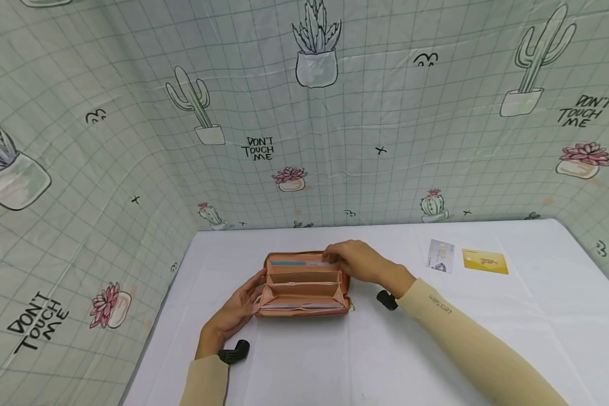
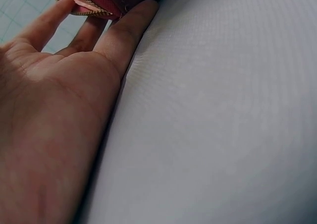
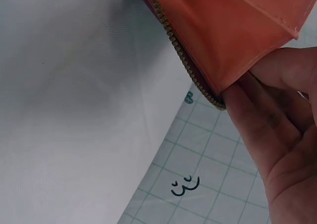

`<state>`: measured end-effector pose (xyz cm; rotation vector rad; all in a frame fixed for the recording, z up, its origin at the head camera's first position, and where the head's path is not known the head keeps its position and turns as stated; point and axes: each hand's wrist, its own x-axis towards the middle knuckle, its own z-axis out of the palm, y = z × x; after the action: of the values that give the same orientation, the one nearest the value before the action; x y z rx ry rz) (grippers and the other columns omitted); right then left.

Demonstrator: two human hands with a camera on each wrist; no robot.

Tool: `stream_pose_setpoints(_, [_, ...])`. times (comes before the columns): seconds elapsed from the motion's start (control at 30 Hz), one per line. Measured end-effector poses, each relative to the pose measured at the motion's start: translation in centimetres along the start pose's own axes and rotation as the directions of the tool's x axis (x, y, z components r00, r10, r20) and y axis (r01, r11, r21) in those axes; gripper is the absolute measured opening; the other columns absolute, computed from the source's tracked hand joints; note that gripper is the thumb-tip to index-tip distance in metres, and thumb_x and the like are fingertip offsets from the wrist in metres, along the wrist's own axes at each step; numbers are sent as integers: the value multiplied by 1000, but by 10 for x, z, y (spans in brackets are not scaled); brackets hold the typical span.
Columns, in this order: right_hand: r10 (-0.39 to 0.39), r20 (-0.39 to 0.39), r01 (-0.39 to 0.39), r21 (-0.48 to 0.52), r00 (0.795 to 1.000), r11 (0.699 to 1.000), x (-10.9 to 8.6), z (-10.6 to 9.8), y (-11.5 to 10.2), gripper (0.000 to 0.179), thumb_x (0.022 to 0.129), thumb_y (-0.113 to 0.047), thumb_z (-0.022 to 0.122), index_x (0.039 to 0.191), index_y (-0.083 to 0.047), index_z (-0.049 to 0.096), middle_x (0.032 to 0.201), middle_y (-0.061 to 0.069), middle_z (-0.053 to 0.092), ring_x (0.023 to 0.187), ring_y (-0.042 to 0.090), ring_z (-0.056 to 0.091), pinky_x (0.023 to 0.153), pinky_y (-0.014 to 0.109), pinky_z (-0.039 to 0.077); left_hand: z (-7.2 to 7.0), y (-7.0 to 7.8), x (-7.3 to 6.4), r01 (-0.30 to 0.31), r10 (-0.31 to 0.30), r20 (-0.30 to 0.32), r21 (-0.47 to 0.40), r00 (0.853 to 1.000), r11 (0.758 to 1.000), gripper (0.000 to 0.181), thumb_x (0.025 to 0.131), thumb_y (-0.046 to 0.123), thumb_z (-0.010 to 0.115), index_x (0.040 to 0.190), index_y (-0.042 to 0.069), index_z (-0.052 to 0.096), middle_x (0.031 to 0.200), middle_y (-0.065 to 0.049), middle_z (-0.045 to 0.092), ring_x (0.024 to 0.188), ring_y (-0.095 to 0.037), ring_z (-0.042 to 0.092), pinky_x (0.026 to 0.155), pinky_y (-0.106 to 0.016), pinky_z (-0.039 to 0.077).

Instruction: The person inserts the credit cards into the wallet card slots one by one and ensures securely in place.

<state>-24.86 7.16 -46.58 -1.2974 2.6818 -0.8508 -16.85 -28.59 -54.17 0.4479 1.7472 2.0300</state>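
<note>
An orange-pink zip wallet [image 1: 304,277] lies unzipped on the white table, its pleated compartments facing up. A blue-edged card [image 1: 288,263] shows in a slot along its back panel, and pale edges line its front pocket. My left hand [image 1: 237,307] holds the wallet's left end; in the left wrist view its fingers [image 2: 130,33] touch the zip corner. At the back right corner, my right hand [image 1: 360,260] grips the wallet's edge, with fingertips over the card slot. In the right wrist view, thumb and fingers [image 3: 257,120] meet around the orange side fold; the fingertips are partly hidden.
To the right on the white table [image 1: 436,327] lie a grey card [image 1: 441,256] and a yellow card [image 1: 485,261], side by side. A grid-patterned cloth [image 1: 355,118] printed with cacti hangs behind and to the left of the table.
</note>
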Motion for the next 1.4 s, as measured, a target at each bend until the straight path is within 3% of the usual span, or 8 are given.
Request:
stream_pose_setpoints(0.3, [38,12,-39,107,999,993,-9,3,4,29,102,3,65,130,-2,68,120,11,76,111,25,74,95,40,58,-2,-3,1,-14,14,11,-10,1000,1000,99,99,15,76,169,1,8,160,0,31,140,-5,47,110,-24,44])
stream_pose_setpoints(0.4, [55,-58,-44,181,997,983,-20,8,7,30,103,3,64,132,-2,67,124,11,74,114,27,71,97,41,57,-3,-5,0,-23,23,20,-15,1000,1000,98,99,14,75,169,1,8,158,2,34,140,-5,47,109,-24,45])
stream_pose_setpoints(0.5, [52,-195,-8,223,979,975,-34,13,12,31,100,7,65,130,1,67,124,13,72,112,29,70,96,42,57,-3,-5,0,-27,27,26,-14,999,1000,97,100,13,74,169,1,8,157,1,35,140,-6,47,109,-24,45])
stream_pose_setpoints(0.63, [102,-367,-24,210,925,977,-55,15,20,32,95,13,68,125,3,68,121,15,71,106,32,70,90,45,59,-2,-3,-1,-25,25,20,-1,999,1000,97,100,16,74,169,1,8,157,2,35,139,-6,47,109,-24,45])
stream_pose_setpoints(0.83, [305,-446,-215,241,841,946,-90,8,34,33,92,14,69,124,5,68,120,20,69,106,37,68,91,53,56,0,0,-2,-25,25,17,8,1000,1000,98,99,17,75,169,0,8,157,3,34,138,-4,48,107,-23,45])
stream_pose_setpoints(1.13, [570,-461,-451,350,680,821,-135,-17,57,38,95,6,69,132,11,60,123,31,64,112,44,63,96,55,52,-1,-3,-1,-27,27,16,5,999,1000,99,99,16,75,169,1,8,158,1,34,141,-4,46,111,-24,43])
stream_pose_setpoints(1.3, [678,-418,-543,405,605,735,-153,-25,71,48,96,3,68,140,14,52,127,35,59,118,48,58,100,56,49,-1,-3,-1,-27,27,13,8,1000,1000,98,99,16,76,169,1,9,157,2,35,141,-4,47,111,-24,44])
stream_pose_setpoints(1.4, [721,-389,-581,427,574,693,-162,-28,78,53,96,1,67,143,16,47,131,39,54,121,52,55,104,62,46,1,-3,-1,-26,26,13,7,1000,1000,96,99,15,75,170,2,10,156,2,35,139,-4,47,107,-23,45])
